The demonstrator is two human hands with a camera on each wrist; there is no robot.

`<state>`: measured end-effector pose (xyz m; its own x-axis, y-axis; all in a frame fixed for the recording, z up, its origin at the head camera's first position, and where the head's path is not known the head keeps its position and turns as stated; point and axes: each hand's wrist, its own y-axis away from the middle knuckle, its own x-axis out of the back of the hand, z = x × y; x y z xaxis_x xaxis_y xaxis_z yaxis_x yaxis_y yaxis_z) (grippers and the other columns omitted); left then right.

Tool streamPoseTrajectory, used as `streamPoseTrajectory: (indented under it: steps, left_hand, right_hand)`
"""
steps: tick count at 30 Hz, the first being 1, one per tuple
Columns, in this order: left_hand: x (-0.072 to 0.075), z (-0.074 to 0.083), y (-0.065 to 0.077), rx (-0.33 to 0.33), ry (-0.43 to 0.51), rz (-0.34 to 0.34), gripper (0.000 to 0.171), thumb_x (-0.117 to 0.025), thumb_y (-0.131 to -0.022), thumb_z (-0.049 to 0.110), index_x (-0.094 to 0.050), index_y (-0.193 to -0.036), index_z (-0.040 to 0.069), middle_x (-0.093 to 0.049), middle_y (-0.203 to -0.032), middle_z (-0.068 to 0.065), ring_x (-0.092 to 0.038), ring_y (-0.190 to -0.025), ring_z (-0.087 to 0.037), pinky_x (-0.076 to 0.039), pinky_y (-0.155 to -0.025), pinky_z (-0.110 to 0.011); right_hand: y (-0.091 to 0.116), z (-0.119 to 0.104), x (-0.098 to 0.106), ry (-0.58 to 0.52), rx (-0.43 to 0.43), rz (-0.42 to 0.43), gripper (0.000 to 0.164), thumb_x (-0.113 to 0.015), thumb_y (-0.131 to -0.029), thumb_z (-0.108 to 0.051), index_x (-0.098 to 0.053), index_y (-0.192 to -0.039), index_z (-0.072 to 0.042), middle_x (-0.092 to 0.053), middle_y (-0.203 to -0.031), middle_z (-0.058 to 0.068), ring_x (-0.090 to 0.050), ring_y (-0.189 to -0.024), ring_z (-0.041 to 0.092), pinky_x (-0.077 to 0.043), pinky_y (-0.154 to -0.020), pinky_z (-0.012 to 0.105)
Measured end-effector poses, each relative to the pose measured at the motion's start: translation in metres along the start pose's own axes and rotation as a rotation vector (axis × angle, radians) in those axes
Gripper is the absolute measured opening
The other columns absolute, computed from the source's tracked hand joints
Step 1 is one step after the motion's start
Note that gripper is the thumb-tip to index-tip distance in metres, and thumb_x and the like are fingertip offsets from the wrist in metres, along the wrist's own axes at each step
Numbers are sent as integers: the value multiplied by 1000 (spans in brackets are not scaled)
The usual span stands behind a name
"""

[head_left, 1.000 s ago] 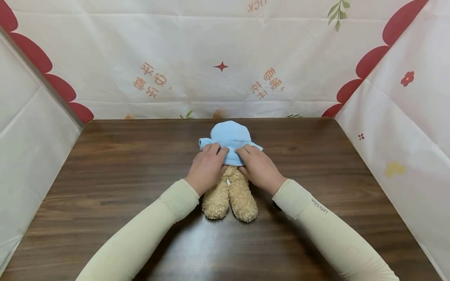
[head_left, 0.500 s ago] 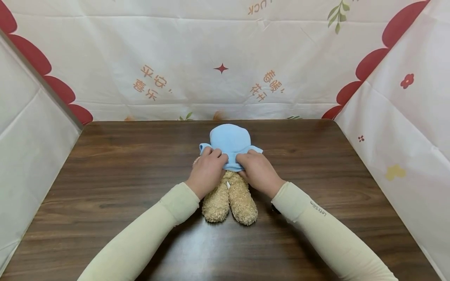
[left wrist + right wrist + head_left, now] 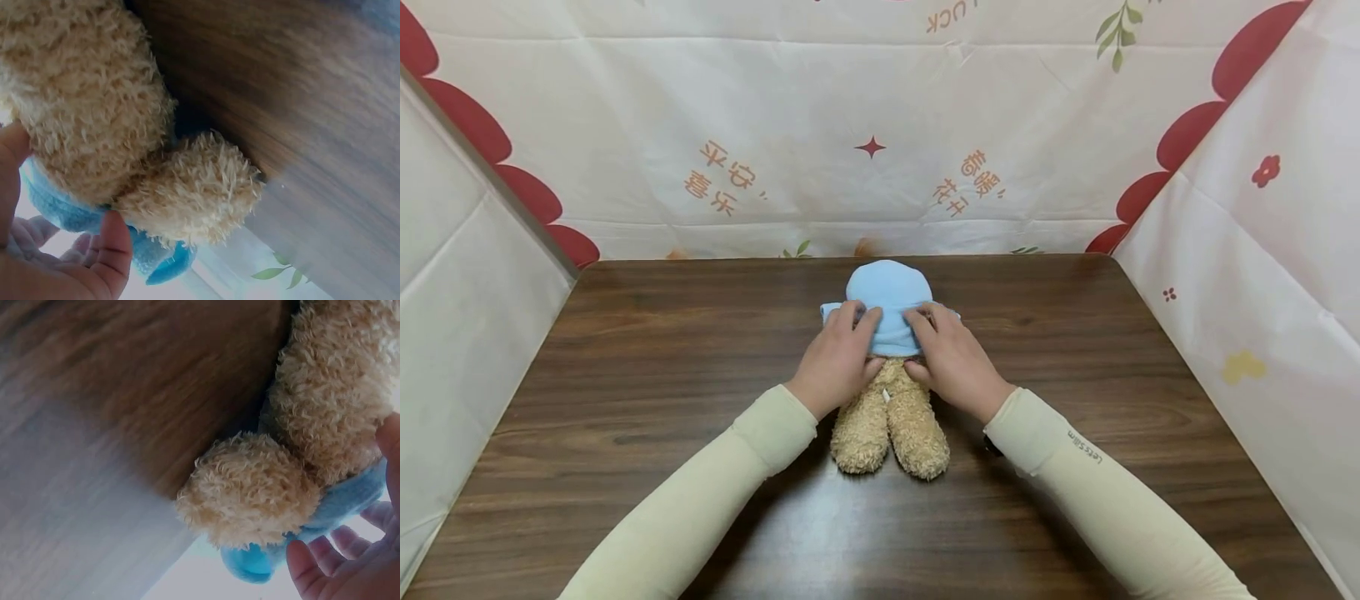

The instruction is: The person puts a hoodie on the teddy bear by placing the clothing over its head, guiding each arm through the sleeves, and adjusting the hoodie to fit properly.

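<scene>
Blue garment ×1 | tan plush ×1 | left hand, right hand: grip relaxed, touching garment

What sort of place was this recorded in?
It looks like a small indoor recording booth, though I can't be certain: a wood-grain table stands enclosed by white sheeting on three sides, with red scalloped trim.

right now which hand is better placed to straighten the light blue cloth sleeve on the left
Probably the left hand: it's beside that sleeve; the right hand is on the other side of the tan plush toy.
</scene>
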<state>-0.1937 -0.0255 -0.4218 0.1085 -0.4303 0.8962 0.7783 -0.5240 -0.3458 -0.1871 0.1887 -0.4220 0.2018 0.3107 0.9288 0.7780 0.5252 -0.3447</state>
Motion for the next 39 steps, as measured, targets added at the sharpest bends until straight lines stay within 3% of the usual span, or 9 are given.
streamPoseTrajectory:
  steps: [3, 6, 14, 21, 25, 29, 34, 39]
  left_hand:
    - [2, -4, -1, 15, -14, -36, 71, -74, -91, 32, -43, -148, 4, -35, -150, -22, -45, -126, -41, -51, -92, -45]
    - [2, -7, -1, 24, -23, -66, 74, -74, -90, 36, -42, -150, 7, -34, -155, -18, -43, -128, -40, -47, -96, -49]
    - [-3, -10, -2, 11, 19, -42, 61, -74, -91, 30, -53, -143, 9, -55, -134, -12, -47, -121, -35, -43, -100, -48]
    - [-7, -8, -1, 6, -22, 30, 46, -77, -88, 30, -63, -129, 14, -59, -118, -5, -51, -112, -31, -34, -106, -60]
    - [-11, -9, -2, -48, -66, 78, 33, -78, -87, 26, -66, -115, 13, -62, -105, -4, -51, -95, -28, -44, -91, -46]
    - [-12, -9, -3, -85, -70, 99, 20, -77, -85, 19, -60, -93, 12, -57, -86, -2, -45, -83, -25, -41, -75, -38]
    - [-10, -7, -3, -125, -63, 92, 32, -76, -83, 10, -45, -75, 14, -46, -71, 0, -39, -75, -24, -35, -71, -36]
    - [-10, -7, -2, -137, -73, 100, 31, -74, -86, 12, -45, -76, 14, -46, -74, -1, -40, -76, -25, -37, -71, -36]
  right_hand:
    - [-1, 2, 0, -12, -27, -35, 76, -78, -87, -24, -40, -147, 3, -37, -147, 28, -43, -131, 42, -37, -106, 57]
    - [-3, 4, -1, -44, -48, -76, 78, -76, -88, -25, -37, -149, 3, -34, -150, 27, -42, -134, 39, -34, -108, 57]
    - [-5, 8, -5, -101, -61, -68, 50, -77, -87, -20, -57, -127, 1, -55, -126, 15, -53, -113, 35, -44, -96, 47]
    - [-5, 8, -8, -31, -31, -21, 24, -77, -86, -18, -58, -98, -10, -58, -98, 5, -52, -89, 27, -42, -73, 46]
    - [-4, 6, -11, 4, 6, 0, 26, -76, -85, -13, -50, -83, -14, -51, -83, 1, -47, -80, 25, -39, -67, 41]
    - [-4, 3, -13, 28, 42, 29, 36, -78, -82, -10, -43, -75, -15, -48, -75, -1, -45, -78, 24, -37, -67, 40]
    - [-4, 1, -12, 43, 63, 33, 43, -78, -79, -6, -38, -70, -17, -50, -71, -2, -42, -75, 23, -34, -65, 39]
    - [-3, 1, -10, 39, 52, 20, 41, -79, -79, -7, -39, -71, -16, -48, -73, 0, -40, -76, 24, -33, -66, 38]
